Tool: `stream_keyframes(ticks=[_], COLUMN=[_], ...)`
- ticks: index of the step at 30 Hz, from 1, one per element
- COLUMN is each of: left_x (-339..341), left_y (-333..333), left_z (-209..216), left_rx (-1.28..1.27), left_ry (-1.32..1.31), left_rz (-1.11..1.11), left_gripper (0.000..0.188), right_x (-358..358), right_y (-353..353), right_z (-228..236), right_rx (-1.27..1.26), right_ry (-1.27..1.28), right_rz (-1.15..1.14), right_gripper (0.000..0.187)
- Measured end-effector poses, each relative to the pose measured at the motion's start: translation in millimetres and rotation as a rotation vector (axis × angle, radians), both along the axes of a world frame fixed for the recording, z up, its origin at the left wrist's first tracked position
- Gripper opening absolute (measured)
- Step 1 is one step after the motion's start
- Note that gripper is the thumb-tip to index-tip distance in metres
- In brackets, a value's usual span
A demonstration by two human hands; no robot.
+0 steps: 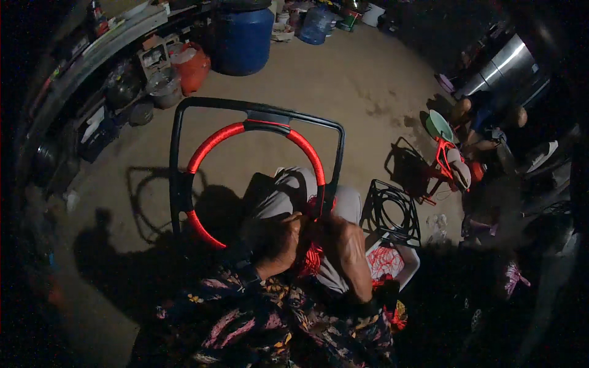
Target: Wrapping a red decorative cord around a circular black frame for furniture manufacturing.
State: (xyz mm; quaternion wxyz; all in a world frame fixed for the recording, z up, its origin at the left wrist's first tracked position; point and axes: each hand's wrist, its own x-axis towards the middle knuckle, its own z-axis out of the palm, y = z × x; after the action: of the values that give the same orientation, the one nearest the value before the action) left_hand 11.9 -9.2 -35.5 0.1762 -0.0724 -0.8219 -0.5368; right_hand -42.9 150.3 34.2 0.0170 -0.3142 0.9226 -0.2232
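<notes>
A black square frame (pixel 257 105) with a round ring inside it stands tilted over my knees. Glossy red cord (pixel 216 143) is wound round most of the ring, with black parts between the wound stretches. My left hand (pixel 285 242) is closed beside the ring's lower right part; what its fingers hold is hidden in shadow. My right hand (pixel 350 242) is closed close against the frame's right side, its fingertips hidden from view. Between the two hands hangs a loose bundle of red cord (pixel 311 259).
At my right lie more black frames (pixel 392 211) and a white tub (pixel 412 267) with red cord. Farther right, another person (pixel 481 132) sits with a red-and-black frame near a green basin (pixel 439 126). A blue barrel (pixel 244 43) and a red-orange container (pixel 191 67) stand far left.
</notes>
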Motion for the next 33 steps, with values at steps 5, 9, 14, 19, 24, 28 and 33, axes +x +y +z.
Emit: stream_keyframes(ticks=[5, 9, 14, 19, 24, 28, 33], left_x=[0, 5, 10, 14, 16, 17, 18], left_y=[4, 4, 2, 9, 11, 11, 8], left_z=[-4, 0, 3, 2, -1, 1, -5], left_rx=[0.061, 0.046, 0.036, 0.054, 0.064, 0.063, 0.069], left_ry=[0.007, -0.052, -0.074, -0.080, -0.079, -0.069, -0.061], left_rz=[0.154, 0.046, 0.072, 0.006, 0.020, 0.030, 0.053], left_gripper=[0.026, 0.025, 0.023, 0.022, 0.021, 0.020, 0.019], right_x=[-37, -56, -73, -107, -99, -92, -97], right_y=[-34, -55, -84, -60, -62, -69, -97], right_z=[25, 48, 4, -59, -32, -10, 10], right_rx=[-0.025, 0.184, 0.500, 0.528, 0.719, 0.832, 0.877], right_ry=[0.080, 0.076, 0.259, 0.404, 0.282, 0.337, 0.447], right_rz=[0.131, 0.222, 0.579, 0.514, 0.581, 0.566, 0.416], right_gripper=[0.013, 0.015, 0.019, 0.023, 0.025, 0.026, 0.026])
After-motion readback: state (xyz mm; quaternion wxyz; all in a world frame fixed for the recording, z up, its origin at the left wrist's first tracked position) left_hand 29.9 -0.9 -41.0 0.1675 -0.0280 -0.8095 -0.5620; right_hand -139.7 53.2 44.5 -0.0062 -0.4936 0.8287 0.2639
